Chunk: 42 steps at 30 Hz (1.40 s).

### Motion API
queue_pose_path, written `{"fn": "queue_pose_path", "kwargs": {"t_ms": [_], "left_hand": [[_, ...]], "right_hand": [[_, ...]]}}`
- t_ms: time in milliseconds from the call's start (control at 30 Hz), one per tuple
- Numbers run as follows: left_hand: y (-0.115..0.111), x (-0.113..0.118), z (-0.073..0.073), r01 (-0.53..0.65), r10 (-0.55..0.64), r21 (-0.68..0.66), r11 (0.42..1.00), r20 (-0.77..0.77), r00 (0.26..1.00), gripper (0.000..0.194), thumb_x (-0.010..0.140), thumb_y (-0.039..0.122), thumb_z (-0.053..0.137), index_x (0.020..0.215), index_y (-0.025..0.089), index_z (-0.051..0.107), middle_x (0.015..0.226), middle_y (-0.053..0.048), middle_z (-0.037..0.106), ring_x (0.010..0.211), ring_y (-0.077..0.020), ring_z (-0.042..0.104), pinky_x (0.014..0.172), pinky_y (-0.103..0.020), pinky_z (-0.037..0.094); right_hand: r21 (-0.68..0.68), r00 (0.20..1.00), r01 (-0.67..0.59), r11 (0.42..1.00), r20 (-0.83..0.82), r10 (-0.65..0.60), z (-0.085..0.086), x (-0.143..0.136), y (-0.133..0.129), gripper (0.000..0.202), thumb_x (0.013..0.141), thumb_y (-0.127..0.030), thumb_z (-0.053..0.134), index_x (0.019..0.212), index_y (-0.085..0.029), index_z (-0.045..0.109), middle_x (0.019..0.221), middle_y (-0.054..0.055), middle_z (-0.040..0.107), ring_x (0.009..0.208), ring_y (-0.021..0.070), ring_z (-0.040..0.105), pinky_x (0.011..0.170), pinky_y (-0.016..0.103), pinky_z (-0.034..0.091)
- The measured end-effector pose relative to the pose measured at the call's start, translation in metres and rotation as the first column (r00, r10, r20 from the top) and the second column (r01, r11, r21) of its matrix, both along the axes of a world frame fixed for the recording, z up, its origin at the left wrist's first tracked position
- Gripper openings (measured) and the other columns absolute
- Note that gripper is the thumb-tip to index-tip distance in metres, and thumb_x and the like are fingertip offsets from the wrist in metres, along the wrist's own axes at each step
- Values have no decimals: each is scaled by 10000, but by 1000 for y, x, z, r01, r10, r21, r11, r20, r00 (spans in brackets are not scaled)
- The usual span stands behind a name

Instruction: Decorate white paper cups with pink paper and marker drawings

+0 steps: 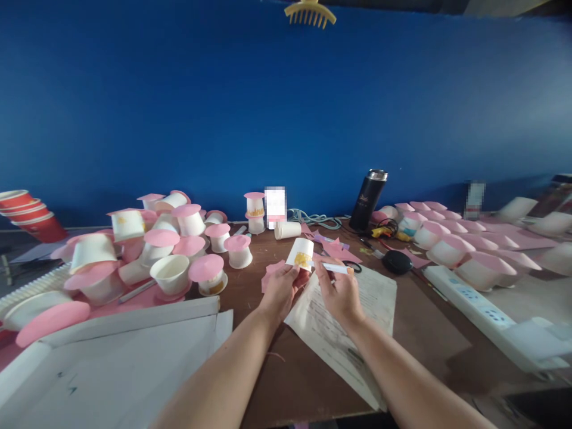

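In my left hand (281, 292) is a white paper cup (298, 249), tilted, with a yellow coloured patch on its side near the rim. My right hand (342, 295) grips a white marker (337, 268); its left end is close to the yellow patch, though I cannot tell whether it touches. Beneath my right hand lies a printed sheet of paper (379, 298). Pink paper scraps (272, 274) are beside my left hand. Just beyond the marker shows a black loop (354, 266), perhaps a scissors handle. White stacked cups (288, 230) rest on their side behind the held cup.
Many white cups with pink paper discs (207, 269) crowd the left, behind a white box lid (134, 363). On the right are more pink-topped cups (480, 268), a power strip (473, 307) and a round black case (397, 262). A black flask (369, 199) stands near the blue wall (223, 107).
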State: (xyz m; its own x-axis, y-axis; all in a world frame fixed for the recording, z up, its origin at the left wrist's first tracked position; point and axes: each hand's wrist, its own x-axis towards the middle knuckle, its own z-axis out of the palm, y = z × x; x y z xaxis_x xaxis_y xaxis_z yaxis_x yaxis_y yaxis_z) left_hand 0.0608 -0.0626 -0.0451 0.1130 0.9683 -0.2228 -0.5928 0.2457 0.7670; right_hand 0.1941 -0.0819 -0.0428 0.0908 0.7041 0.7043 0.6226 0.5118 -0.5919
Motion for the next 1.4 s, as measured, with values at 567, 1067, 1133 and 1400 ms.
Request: {"fn": "queue_pose_path", "kwargs": {"t_ms": [567,1067,1133,1400], "left_hand": [[2,-2,-6,38,-36,80,996,-24,999,122,778,216,769,686,157,716,743,-26,684,716,-123,629,856,-285,525],[0,1,-6,40,-35,61,997,-86,996,168,820,205,714,656,171,708,726,-47,678,699,-139,625,828,-280,513],[0,1,-5,45,-40,44,998,-106,994,176,813,209,726,644,168,700,717,-48,676,691,-136,616,830,-283,512],[1,1,-6,22,-18,39,999,-87,996,191,796,207,755,626,162,680,714,-32,666,703,-125,620,858,-289,520]], "right_hand": [[-47,997,-68,997,-26,67,-1,-1,-1,315,986,-414,514,989,-202,748,970,85,781,871,231,734,844,348,581],[-30,996,-83,996,-23,82,0,-1,-1,275,979,-378,527,989,-211,745,990,80,779,933,233,737,866,353,582],[-38,997,-81,996,-19,81,1,-2,-2,292,983,-390,516,966,-210,746,971,78,781,912,233,739,854,346,581],[-16,999,-32,999,-7,32,-1,-1,-1,283,986,-378,515,1005,-203,737,1009,92,778,940,242,731,855,357,577]]}}
